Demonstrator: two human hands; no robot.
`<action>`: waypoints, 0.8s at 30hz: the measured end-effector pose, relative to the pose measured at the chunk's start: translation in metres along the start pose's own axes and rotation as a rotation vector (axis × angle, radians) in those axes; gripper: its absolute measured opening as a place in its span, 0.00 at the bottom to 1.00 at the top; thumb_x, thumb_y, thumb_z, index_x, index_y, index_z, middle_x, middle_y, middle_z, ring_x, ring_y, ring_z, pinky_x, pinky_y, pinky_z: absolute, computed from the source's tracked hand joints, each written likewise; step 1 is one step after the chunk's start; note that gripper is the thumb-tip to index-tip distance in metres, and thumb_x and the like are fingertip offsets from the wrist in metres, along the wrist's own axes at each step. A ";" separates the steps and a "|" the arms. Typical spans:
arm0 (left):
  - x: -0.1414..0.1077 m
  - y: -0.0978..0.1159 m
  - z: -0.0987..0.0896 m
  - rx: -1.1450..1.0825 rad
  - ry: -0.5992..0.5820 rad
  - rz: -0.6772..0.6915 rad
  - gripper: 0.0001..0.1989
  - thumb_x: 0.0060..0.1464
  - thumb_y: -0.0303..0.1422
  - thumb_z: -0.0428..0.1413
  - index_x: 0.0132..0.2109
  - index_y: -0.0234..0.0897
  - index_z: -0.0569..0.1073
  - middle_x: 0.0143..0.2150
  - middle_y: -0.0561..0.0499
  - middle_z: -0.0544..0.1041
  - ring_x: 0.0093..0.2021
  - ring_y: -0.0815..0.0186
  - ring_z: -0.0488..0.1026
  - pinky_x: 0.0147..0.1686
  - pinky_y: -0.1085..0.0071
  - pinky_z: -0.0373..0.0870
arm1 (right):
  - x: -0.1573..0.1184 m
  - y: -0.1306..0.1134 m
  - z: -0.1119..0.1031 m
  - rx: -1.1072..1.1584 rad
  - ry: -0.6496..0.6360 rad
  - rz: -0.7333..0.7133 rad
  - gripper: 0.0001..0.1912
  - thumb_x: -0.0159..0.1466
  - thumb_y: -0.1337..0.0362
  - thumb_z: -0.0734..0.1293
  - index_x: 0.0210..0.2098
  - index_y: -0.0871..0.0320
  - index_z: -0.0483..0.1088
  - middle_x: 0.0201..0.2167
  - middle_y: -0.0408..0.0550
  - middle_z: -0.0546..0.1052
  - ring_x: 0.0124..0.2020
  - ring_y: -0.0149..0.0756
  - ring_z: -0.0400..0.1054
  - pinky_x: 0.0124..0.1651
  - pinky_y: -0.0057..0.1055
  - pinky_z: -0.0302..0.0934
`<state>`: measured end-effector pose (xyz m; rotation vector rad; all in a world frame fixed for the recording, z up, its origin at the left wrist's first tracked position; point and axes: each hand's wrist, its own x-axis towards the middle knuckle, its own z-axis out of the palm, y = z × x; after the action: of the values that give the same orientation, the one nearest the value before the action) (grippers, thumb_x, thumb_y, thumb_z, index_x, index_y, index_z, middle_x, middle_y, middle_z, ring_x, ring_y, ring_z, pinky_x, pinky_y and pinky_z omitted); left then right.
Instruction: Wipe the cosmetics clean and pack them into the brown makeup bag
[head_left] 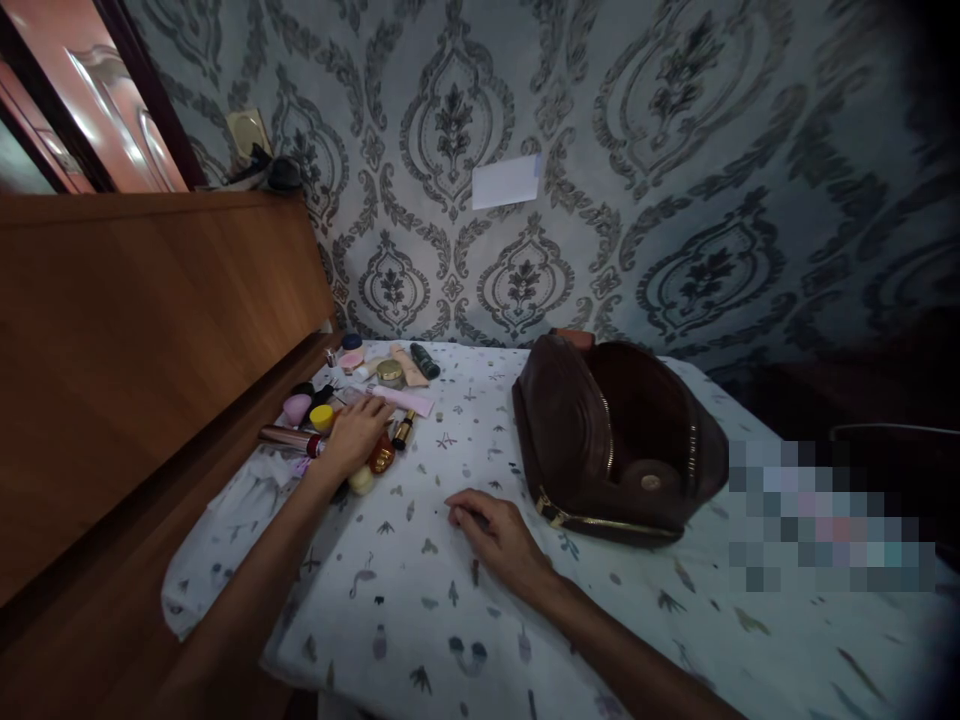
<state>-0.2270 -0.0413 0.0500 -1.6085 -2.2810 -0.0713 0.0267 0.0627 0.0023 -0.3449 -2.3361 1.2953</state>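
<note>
My left hand [360, 432] rests over a cluster of cosmetics at the left side of the bed, its fingers reaching forward; what lies under the palm is hidden. Close to its fingertips is a pink tube [405, 401]. Around it are a yellow cup-shaped item [322, 418], an amber bottle [382, 456], a small dark bottle with a gold band [403, 431] and a pale yellow round item [361, 481]. My right hand [499, 535] lies on the patterned sheet with loosely bent fingers, thumb apart, and nothing visible in it. To its right stands an unzipped dark brown bag [570, 430].
Farther back in the cluster are a gold-lidded jar [389, 372], a dark green tube [424, 360] and a beige tube [409, 366]. A wooden headboard [150, 330] borders the left. The papered wall [450, 150] closes off the back. A blurred patch covers the right side.
</note>
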 end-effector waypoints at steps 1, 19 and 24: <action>0.000 -0.001 0.001 -0.010 -0.002 0.009 0.19 0.65 0.31 0.50 0.62 0.44 0.68 0.61 0.45 0.71 0.61 0.54 0.66 0.54 0.57 0.68 | 0.000 0.000 0.000 0.004 -0.002 0.002 0.13 0.65 0.62 0.60 0.38 0.58 0.75 0.31 0.48 0.79 0.33 0.37 0.73 0.35 0.30 0.63; -0.003 -0.005 0.016 -0.129 0.057 -0.008 0.19 0.67 0.31 0.46 0.61 0.42 0.70 0.63 0.45 0.71 0.62 0.55 0.66 0.59 0.55 0.65 | 0.000 0.003 0.001 -0.009 0.007 -0.002 0.12 0.65 0.64 0.60 0.40 0.57 0.75 0.33 0.48 0.79 0.34 0.37 0.73 0.35 0.29 0.64; -0.003 -0.004 0.017 -0.154 0.082 -0.009 0.20 0.66 0.29 0.45 0.61 0.42 0.71 0.62 0.44 0.72 0.61 0.56 0.67 0.59 0.55 0.65 | 0.000 0.000 -0.001 0.007 0.010 0.018 0.12 0.64 0.65 0.61 0.39 0.57 0.76 0.32 0.48 0.80 0.34 0.37 0.73 0.35 0.29 0.64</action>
<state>-0.2343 -0.0414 0.0333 -1.6373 -2.2677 -0.3162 0.0272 0.0634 0.0024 -0.3704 -2.3243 1.3069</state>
